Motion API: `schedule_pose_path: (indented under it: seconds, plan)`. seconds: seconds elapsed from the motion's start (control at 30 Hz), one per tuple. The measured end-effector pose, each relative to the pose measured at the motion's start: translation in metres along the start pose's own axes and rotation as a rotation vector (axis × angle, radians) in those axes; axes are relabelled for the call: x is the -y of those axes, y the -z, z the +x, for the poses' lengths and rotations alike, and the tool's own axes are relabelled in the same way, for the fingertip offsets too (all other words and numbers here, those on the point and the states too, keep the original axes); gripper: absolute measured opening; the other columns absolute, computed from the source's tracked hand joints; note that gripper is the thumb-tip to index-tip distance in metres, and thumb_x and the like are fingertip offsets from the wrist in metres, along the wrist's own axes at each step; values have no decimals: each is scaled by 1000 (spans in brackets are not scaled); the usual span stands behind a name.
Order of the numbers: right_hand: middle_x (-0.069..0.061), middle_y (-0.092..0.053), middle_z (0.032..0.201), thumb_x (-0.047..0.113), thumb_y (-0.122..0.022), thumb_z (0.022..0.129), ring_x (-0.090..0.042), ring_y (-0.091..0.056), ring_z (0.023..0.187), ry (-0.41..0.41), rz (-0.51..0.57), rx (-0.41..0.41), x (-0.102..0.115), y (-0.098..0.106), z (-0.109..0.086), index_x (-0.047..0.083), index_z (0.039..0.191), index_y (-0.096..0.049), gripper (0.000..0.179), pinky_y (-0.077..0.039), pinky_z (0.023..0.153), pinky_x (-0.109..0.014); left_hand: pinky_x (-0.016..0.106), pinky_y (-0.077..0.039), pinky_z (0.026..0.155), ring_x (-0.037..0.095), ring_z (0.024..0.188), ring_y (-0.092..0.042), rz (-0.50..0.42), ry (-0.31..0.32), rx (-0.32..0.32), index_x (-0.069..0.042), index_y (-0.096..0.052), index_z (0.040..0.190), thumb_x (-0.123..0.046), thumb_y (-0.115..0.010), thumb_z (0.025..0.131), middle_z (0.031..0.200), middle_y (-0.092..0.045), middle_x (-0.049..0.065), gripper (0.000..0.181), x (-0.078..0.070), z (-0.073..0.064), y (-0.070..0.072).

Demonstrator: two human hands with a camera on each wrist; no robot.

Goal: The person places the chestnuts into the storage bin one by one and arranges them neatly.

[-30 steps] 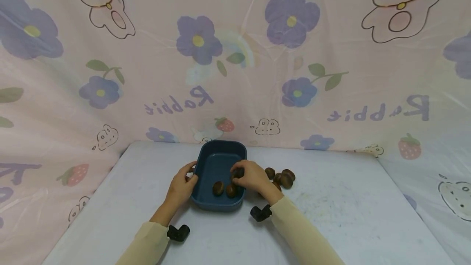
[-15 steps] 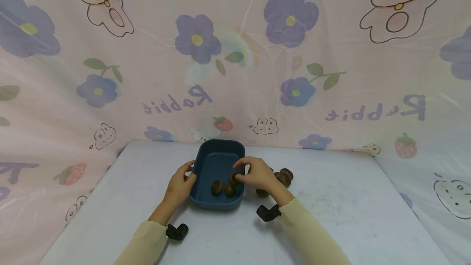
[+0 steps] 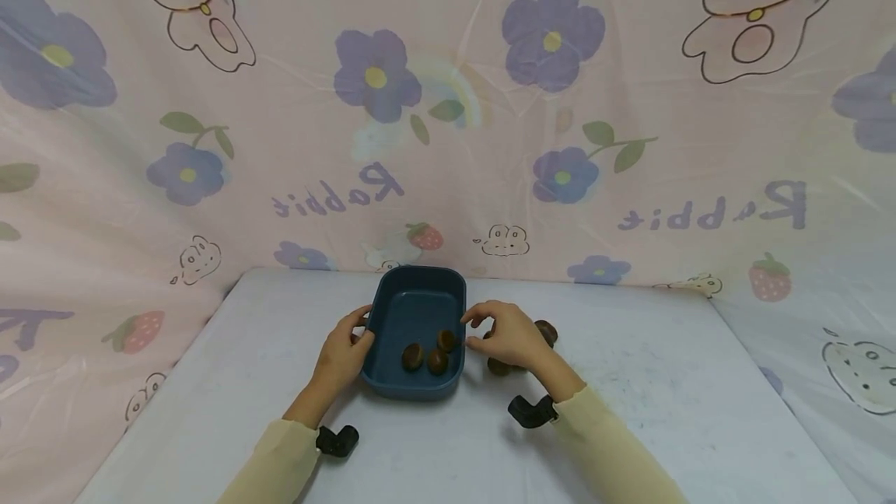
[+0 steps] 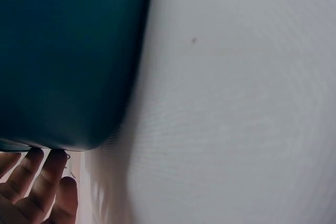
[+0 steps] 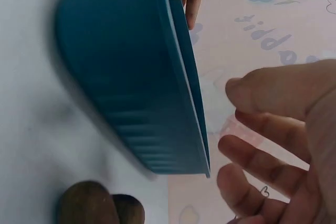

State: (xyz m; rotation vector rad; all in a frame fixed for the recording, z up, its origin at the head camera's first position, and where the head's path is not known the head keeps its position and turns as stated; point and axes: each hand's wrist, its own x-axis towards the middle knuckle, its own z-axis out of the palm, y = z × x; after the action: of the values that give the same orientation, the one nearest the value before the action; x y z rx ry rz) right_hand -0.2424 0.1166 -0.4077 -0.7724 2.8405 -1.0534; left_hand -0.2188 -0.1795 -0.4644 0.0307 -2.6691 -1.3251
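A deep blue rectangular dish (image 3: 413,391) stands on the white table; three brown chestnuts (image 3: 413,357) lie in its near right part. At its left side, my left hand (image 3: 339,356) holds the rim and wall. In the left wrist view its fingertips (image 4: 55,156) meet the dish's edge. Just outside the right rim is my right hand (image 3: 514,337), thumb and fingers apart and nothing between them. More chestnuts (image 3: 546,330) lie under and beyond this hand, partly hidden by it. Two of these chestnuts (image 5: 86,203) show beside the dish in the right wrist view.
Behind the table (image 3: 665,379) hangs a pink cloth (image 3: 476,162) printed with flowers and rabbits. Each wrist carries a small black device (image 3: 337,442) near the cream sleeve cuff (image 3: 616,442).
My right hand has let go of a chestnut inside the dish and moved right, out over the rim. Three chestnuts now show in the dish. The left hand keeps its place.
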Motion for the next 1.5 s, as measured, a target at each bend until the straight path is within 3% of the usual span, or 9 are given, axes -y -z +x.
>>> schedule_pose_path:
  seconds: [0.17, 0.47, 0.87, 1.5]
  plan:
    - [-5, -69, 101, 21, -75, 78, -23, -65, 85, -21, -20, 9, -5, 2, -7, 22, 100, -71, 22, -50, 76, -36, 29, -45, 70, 16, 81, -57, -4, 0, 3, -17, -47, 142, -18, -50, 93, 128, -58, 12, 49, 1, 0, 0]
    - [0, -68, 89, 21, -76, 77, -17, -62, 82, -3, -90, 12, -13, 4, -22, 21, 97, -71, 21, -48, 73, -34, 30, -45, 72, 17, 83, -59, 0, -4, 3, -18, -47, 142, -18, -51, 92, 128, -58, 11, 50, 2, 1, 0]
    - [9, -68, 94, 26, -77, 75, -12, -64, 84, 9, -185, 5, -28, -3, -38, 20, 100, -73, 26, -49, 75, -33, 30, -45, 72, 17, 83, -59, 10, -6, 5, -18, -47, 142, -18, -50, 93, 128, -58, 12, 49, 2, 1, 1]
    - [7, -65, 98, 21, -80, 70, -14, -61, 90, -46, -284, -39, -39, -12, -45, 22, 94, -71, 26, -50, 78, -36, 30, -46, 73, 17, 84, -60, 13, -3, -5, -18, -48, 141, -18, -51, 91, 128, -59, 12, 50, 3, 2, -1]
